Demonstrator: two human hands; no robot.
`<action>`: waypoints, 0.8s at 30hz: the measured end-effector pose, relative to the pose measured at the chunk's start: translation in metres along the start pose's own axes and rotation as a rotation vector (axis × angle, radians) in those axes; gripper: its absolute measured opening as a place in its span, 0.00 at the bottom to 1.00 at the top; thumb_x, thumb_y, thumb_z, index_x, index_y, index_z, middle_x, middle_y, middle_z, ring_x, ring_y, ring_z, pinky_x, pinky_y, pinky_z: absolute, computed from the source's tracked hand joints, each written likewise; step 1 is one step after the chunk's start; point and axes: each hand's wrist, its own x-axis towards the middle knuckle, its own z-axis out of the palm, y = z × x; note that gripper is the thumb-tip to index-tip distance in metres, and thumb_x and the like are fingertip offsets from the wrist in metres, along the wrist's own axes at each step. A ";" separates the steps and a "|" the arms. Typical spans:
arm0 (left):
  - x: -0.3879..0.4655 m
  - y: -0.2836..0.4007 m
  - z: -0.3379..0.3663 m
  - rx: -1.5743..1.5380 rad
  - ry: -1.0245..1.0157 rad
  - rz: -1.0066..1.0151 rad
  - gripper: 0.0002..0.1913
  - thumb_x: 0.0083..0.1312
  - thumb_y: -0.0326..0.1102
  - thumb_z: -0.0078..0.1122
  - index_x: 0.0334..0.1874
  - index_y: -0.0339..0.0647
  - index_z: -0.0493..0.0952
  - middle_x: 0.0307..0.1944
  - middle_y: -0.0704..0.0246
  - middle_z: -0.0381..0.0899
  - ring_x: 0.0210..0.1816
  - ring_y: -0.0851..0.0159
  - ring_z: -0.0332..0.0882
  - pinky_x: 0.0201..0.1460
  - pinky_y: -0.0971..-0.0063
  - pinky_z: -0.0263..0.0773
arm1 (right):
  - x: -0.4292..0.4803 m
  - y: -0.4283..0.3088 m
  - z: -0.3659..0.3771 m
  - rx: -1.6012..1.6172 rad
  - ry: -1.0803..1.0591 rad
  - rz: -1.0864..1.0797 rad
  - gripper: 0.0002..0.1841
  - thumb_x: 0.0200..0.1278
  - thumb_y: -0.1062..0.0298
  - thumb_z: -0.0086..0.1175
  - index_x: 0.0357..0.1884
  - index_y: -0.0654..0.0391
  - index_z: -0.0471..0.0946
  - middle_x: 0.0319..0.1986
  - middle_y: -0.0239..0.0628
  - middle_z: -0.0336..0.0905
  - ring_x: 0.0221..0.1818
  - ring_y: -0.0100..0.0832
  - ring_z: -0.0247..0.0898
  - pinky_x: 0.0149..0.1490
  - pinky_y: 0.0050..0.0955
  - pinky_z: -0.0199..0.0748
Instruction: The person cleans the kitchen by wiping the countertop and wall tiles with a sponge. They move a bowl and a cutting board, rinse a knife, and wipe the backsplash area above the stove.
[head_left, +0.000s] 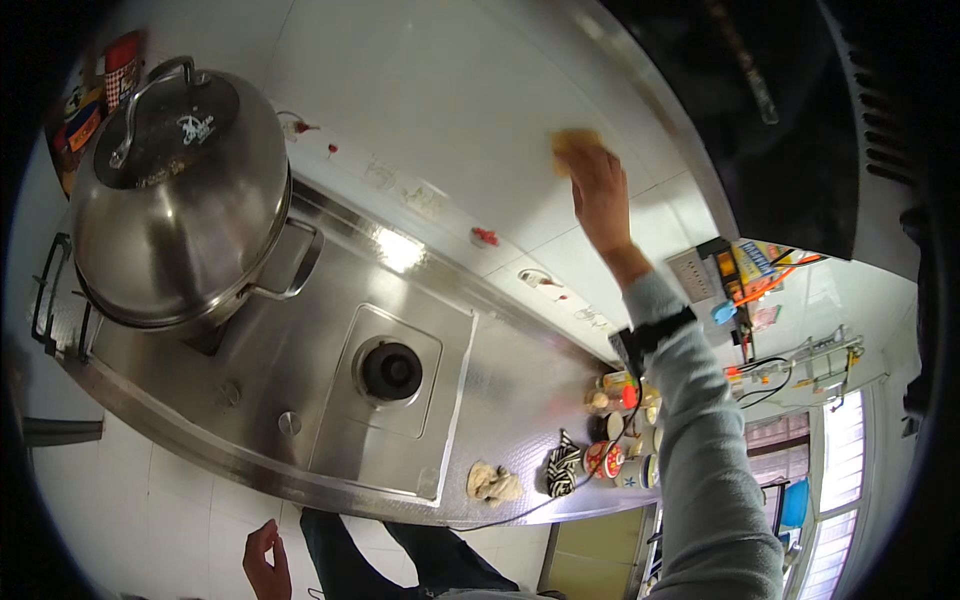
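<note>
High on the white tiled wall (420, 82), my right hand (602, 199) presses a yellowish-brown cloth or sponge (574, 142), blurred at its edges. That arm wears a grey sleeve with a black strap (660, 334) around it. Below the front edge of the steel cooktop, my left hand (268, 562) hangs with thumb and forefinger apart and holds nothing. A crumpled beige rag (493, 482) lies on the steel counter (517, 382), right of the black round burner (392, 373).
A large steel pot with a domed lid (187, 247) stands at the left. Jars (604, 459) and a striped cloth bundle (562, 469) crowd the counter's right end. A dark range hood (757, 120) overhangs the upper right. Below it is a wall socket panel (690, 275). A black cable (517, 517) crosses the counter's front edge.
</note>
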 end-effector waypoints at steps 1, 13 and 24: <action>-0.001 -0.001 -0.005 0.039 0.007 -0.021 0.12 0.73 0.23 0.54 0.56 0.34 0.80 0.48 0.60 0.83 0.48 0.62 0.84 0.52 0.71 0.79 | 0.009 -0.006 0.010 -0.043 -0.001 0.018 0.22 0.58 0.78 0.56 0.56 0.48 0.80 0.55 0.36 0.75 0.57 0.47 0.70 0.57 0.45 0.71; -0.034 0.021 0.025 0.143 -0.107 -0.129 0.14 0.70 0.24 0.57 0.56 0.36 0.80 0.47 0.59 0.83 0.46 0.59 0.83 0.51 0.68 0.78 | -0.211 -0.020 0.102 0.067 -0.483 -0.084 0.22 0.65 0.69 0.52 0.62 0.47 0.79 0.61 0.25 0.72 0.68 0.31 0.63 0.62 0.34 0.67; -0.049 0.070 0.085 0.231 -0.175 -0.120 0.15 0.68 0.25 0.59 0.56 0.37 0.80 0.47 0.58 0.83 0.47 0.58 0.83 0.51 0.66 0.78 | -0.265 -0.119 0.174 0.462 -0.271 0.322 0.23 0.59 0.74 0.55 0.59 0.54 0.78 0.58 0.40 0.76 0.62 0.44 0.70 0.62 0.41 0.73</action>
